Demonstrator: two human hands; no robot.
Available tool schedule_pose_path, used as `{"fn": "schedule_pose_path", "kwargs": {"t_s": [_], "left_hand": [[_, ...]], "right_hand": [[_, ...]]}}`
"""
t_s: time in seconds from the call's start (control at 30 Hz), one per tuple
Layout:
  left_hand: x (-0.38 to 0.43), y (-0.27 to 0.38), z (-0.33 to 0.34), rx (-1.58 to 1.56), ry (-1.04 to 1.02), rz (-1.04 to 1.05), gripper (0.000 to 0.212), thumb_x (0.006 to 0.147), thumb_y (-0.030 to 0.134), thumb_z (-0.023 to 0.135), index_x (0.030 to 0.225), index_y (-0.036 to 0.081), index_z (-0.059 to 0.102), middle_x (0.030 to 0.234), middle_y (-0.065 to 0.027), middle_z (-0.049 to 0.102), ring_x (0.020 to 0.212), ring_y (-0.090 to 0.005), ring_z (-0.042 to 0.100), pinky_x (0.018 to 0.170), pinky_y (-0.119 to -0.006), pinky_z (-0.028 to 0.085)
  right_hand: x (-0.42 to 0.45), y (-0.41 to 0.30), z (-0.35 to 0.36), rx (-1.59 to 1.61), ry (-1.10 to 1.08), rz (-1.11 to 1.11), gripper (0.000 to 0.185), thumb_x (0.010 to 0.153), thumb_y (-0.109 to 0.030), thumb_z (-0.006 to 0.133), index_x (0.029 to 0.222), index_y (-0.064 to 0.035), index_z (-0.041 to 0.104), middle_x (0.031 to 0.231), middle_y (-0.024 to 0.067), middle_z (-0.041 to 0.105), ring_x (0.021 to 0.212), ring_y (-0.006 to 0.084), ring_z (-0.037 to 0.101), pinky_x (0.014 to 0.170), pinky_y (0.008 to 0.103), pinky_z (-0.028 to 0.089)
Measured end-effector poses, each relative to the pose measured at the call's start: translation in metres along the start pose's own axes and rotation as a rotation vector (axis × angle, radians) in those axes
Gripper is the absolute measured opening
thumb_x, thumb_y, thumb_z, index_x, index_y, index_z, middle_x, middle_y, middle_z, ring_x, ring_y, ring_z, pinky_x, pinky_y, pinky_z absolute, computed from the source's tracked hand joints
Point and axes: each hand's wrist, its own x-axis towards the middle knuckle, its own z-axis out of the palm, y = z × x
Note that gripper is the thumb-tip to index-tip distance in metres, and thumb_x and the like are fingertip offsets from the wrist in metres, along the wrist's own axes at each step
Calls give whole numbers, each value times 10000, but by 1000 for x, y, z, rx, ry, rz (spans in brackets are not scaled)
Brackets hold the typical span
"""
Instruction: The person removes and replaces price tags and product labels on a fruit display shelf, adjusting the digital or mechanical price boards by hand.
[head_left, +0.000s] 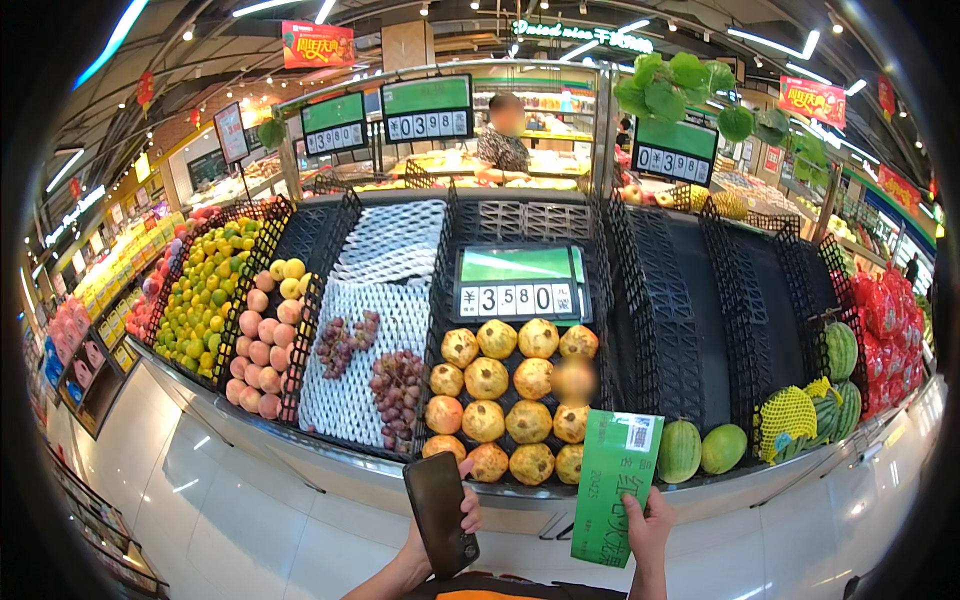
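My left hand (471, 506) is wrapped around a dark smartphone (436, 517), held upright low in the middle of the head view. To its right, my right hand (651, 523) pinches a green card (609, 487) by its lower right side, thumb on the front. The card bears handwriting, print and a white label with a printed code. Just beyond both hands, rows of pomegranates (486, 377) sit in a black bin, and the card overlaps the bin's front right corner. Behind the fruit lies a green-and-white price sign (517, 295).
Left of the pomegranates are grapes (397, 386) on white foam netting (337, 409), peaches (267, 330) and green-yellow citrus (201, 281). Watermelons (680, 451) and red bags (885, 322) are to the right. Black mesh dividers (637, 330) separate bins. A person (504, 139) stands beyond the display.
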Motion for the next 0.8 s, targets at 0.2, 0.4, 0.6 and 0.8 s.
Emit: {"fn": "schedule_pose_path", "kwargs": {"t_s": [0.2,0.4,0.6,0.8], "left_hand": [[-1,29,-49,89,-103,214,357,873,213,401,1136,-20,465,641,-32,423,514,-154,418,506,-273,356],[2,79,-106,97,-187,122,377,883,219,388,987,-110,541,615,-43,447,511,-165,425,488,-271,347],[12,139,-145,460,63,-37,565,924,354,345,1061,-177,482,594,-107,476,456,-193,423,455,-311,337],[31,184,-135,562,-39,-119,610,871,365,497,1343,69,247,947,-120,571,410,-116,460,343,-204,365]], "right_hand": [[-8,10,32,-21,-59,22,93,796,-42,575,862,24,574,730,28,593,664,61,501,599,220,412],[-5,1,105,-152,-118,-8,103,783,-55,597,853,19,605,688,33,607,623,67,525,558,227,426],[-6,-27,191,-187,-160,-80,136,774,-73,608,885,4,617,706,86,624,594,110,565,559,243,442],[1,-55,245,-197,-333,-96,155,786,-102,602,916,-18,606,699,120,599,615,199,599,554,275,445]]}}
